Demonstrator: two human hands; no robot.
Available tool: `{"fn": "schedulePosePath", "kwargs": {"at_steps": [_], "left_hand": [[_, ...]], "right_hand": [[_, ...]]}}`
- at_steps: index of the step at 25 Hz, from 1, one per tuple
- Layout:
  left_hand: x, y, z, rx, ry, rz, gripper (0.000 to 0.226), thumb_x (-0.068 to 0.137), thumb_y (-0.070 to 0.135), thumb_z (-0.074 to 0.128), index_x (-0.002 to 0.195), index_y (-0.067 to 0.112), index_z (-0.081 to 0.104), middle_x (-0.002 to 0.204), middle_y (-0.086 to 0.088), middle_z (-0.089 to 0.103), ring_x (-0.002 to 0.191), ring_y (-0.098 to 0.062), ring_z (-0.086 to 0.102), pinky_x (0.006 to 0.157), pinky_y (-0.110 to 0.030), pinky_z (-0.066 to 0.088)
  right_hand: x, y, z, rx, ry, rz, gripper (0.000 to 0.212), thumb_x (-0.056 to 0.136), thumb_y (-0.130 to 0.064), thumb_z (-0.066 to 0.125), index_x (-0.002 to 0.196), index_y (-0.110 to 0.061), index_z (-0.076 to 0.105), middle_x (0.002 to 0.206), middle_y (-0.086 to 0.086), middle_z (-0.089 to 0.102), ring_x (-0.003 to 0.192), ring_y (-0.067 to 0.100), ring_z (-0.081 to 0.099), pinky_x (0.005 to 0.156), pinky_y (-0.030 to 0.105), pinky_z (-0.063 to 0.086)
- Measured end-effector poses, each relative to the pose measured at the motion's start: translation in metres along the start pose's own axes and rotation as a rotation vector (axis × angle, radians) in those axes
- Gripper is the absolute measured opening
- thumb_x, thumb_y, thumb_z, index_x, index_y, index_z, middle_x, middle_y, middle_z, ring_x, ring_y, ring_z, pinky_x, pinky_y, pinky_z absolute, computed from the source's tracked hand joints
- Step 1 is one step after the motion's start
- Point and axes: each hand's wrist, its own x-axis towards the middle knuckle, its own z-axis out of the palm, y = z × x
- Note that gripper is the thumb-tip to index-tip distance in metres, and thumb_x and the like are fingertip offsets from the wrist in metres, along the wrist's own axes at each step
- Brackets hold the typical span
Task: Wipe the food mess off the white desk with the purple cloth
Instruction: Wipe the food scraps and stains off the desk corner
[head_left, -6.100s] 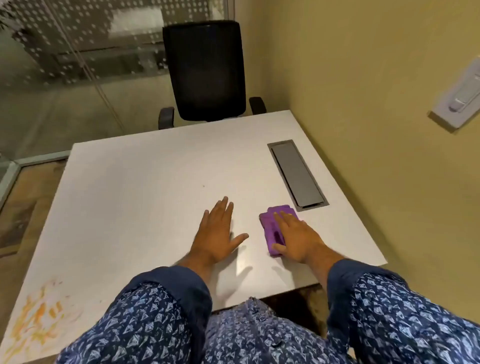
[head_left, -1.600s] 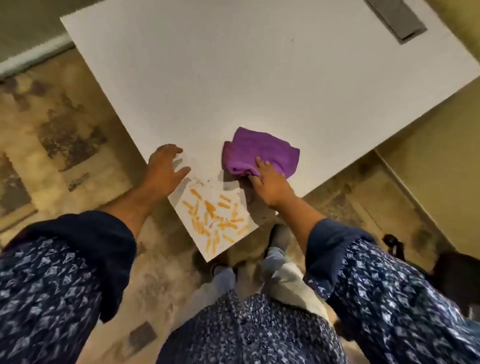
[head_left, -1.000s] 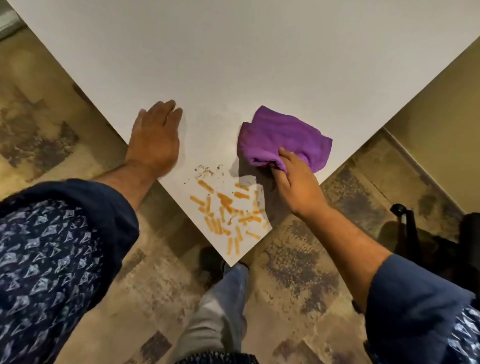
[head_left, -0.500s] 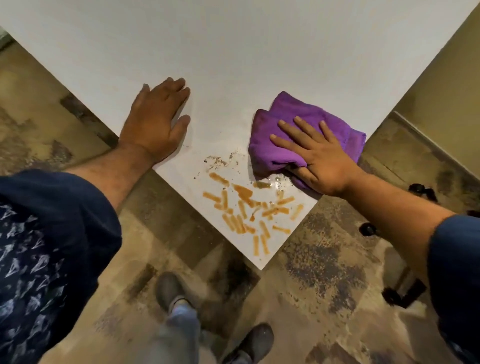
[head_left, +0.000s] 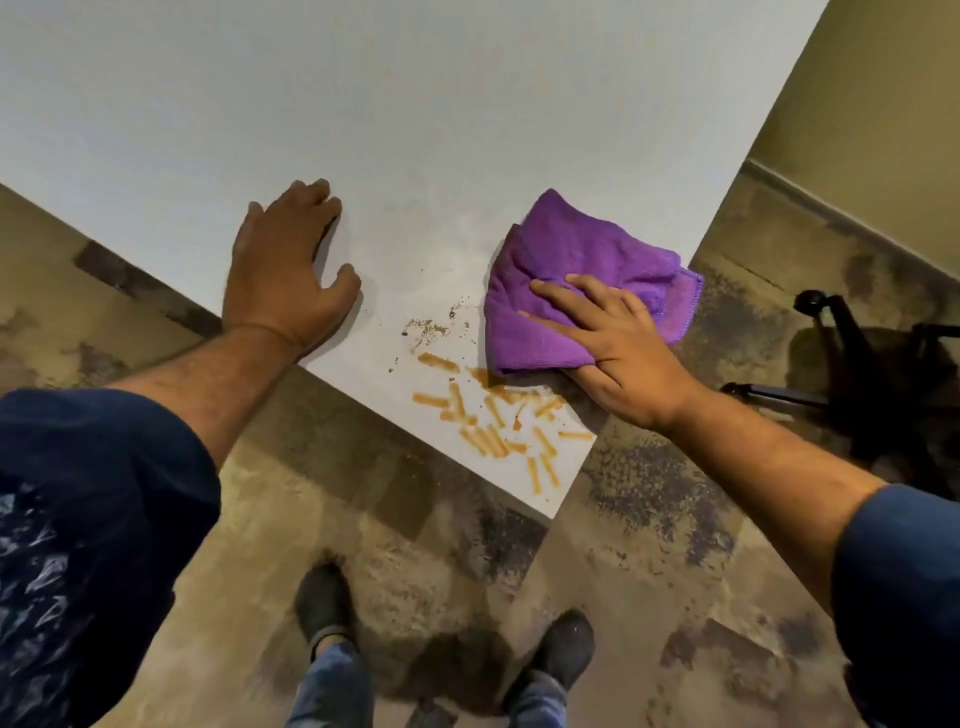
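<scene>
The food mess, orange streaks with brown specks above them, covers the near corner of the white desk. The crumpled purple cloth lies on the desk just right of and above the streaks, its lower edge touching them. My right hand presses flat on the cloth's near part, fingers spread and thumb tucked under its edge. My left hand rests palm-down on the desk's left edge, holding nothing, left of the mess.
The desk corner points toward me, with patchy brown floor on both sides. My two shoes stand below the corner. A black chair base sits on the floor at the right, by the yellow wall.
My right hand has slid the cloth slightly down onto the top of the orange streaks. The left hand stays planted on the desk edge.
</scene>
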Motion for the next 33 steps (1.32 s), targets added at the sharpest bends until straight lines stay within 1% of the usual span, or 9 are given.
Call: {"fn": "schedulePosePath", "kwargs": {"at_steps": [10, 12, 15, 19, 22, 25, 28, 31, 33], "left_hand": [[-0.001, 0.0, 0.001, 0.029, 0.017, 0.047, 0.068, 0.091, 0.037, 0.061, 0.153, 0.012, 0.05, 0.165, -0.007, 0.044, 0.156, -0.029, 0.036, 0.133, -0.052, 0.011], [0.002, -0.003, 0.002, 0.077, -0.008, 0.065, 0.066, 0.091, 0.037, 0.059, 0.152, 0.011, 0.049, 0.165, -0.008, 0.043, 0.156, -0.03, 0.035, 0.132, -0.055, 0.011], [0.006, -0.016, -0.006, 0.161, -0.145, 0.178, 0.071, 0.096, 0.044, 0.05, 0.156, 0.009, 0.039, 0.17, -0.012, 0.034, 0.159, -0.035, 0.028, 0.13, -0.059, 0.014], [0.006, -0.036, -0.014, 0.19, -0.147, 0.295, 0.068, 0.103, 0.043, 0.04, 0.163, 0.009, 0.035, 0.173, -0.013, 0.03, 0.16, -0.035, 0.027, 0.129, -0.054, 0.017], [0.005, -0.036, -0.011, 0.138, -0.125, 0.291, 0.061, 0.105, 0.034, 0.04, 0.161, 0.009, 0.041, 0.171, -0.013, 0.036, 0.159, -0.035, 0.03, 0.13, -0.05, 0.017], [0.005, -0.04, -0.011, 0.114, -0.119, 0.291, 0.06, 0.103, 0.031, 0.039, 0.159, 0.01, 0.044, 0.169, -0.012, 0.039, 0.158, -0.035, 0.033, 0.13, -0.051, 0.016], [0.005, -0.039, -0.011, 0.11, -0.115, 0.288, 0.06, 0.102, 0.029, 0.04, 0.159, 0.011, 0.045, 0.169, -0.012, 0.04, 0.158, -0.035, 0.033, 0.13, -0.052, 0.016], [0.007, -0.039, -0.011, 0.108, -0.107, 0.285, 0.06, 0.101, 0.029, 0.04, 0.158, 0.012, 0.046, 0.168, -0.011, 0.04, 0.157, -0.034, 0.033, 0.129, -0.048, 0.014], [0.008, -0.04, -0.01, 0.111, -0.094, 0.284, 0.06, 0.101, 0.029, 0.04, 0.158, 0.012, 0.046, 0.169, -0.011, 0.04, 0.158, -0.033, 0.033, 0.129, -0.035, 0.005]], "right_hand": [[-0.09, -0.132, 0.064, 0.186, 0.055, 0.262, 0.063, 0.1, -0.037, 0.045, 0.162, -0.042, 0.039, 0.174, -0.015, 0.027, 0.162, 0.022, 0.019, 0.126, 0.06, 0.019], [-0.088, -0.156, 0.07, 0.121, 0.044, 0.327, 0.067, 0.098, -0.04, 0.045, 0.164, -0.042, 0.036, 0.175, -0.012, 0.026, 0.161, 0.025, 0.022, 0.123, 0.057, 0.022], [-0.061, -0.16, 0.064, -0.06, -0.005, 0.306, 0.07, 0.099, -0.052, 0.043, 0.167, -0.043, 0.026, 0.177, -0.007, 0.023, 0.158, 0.031, 0.029, 0.113, 0.053, 0.032], [-0.017, -0.132, 0.051, -0.152, -0.08, 0.134, 0.07, 0.101, -0.065, 0.02, 0.168, -0.046, 0.01, 0.18, -0.008, 0.007, 0.166, 0.028, 0.009, 0.129, 0.062, 0.011], [0.012, -0.133, 0.051, -0.145, -0.026, 0.24, 0.075, 0.096, -0.063, 0.019, 0.169, -0.045, 0.009, 0.18, -0.007, 0.005, 0.165, 0.028, 0.008, 0.126, 0.064, 0.012], [0.045, -0.143, 0.052, -0.159, 0.043, 0.368, 0.076, 0.097, -0.062, 0.031, 0.168, -0.043, 0.013, 0.179, -0.005, 0.011, 0.161, 0.034, 0.019, 0.119, 0.066, 0.021], [0.064, -0.154, 0.054, -0.146, 0.115, 0.432, 0.071, 0.1, -0.055, 0.047, 0.166, -0.038, 0.028, 0.174, 0.0, 0.03, 0.155, 0.042, 0.029, 0.116, 0.065, 0.028], [0.044, -0.166, 0.061, -0.129, 0.131, 0.288, 0.068, 0.096, -0.05, 0.045, 0.162, -0.035, 0.04, 0.167, -0.002, 0.042, 0.149, 0.039, 0.038, 0.112, 0.057, 0.033], [0.016, -0.169, 0.067, -0.136, 0.147, 0.163, 0.065, 0.095, -0.045, 0.05, 0.159, -0.034, 0.046, 0.163, -0.004, 0.049, 0.143, 0.035, 0.045, 0.105, 0.05, 0.036]]}}
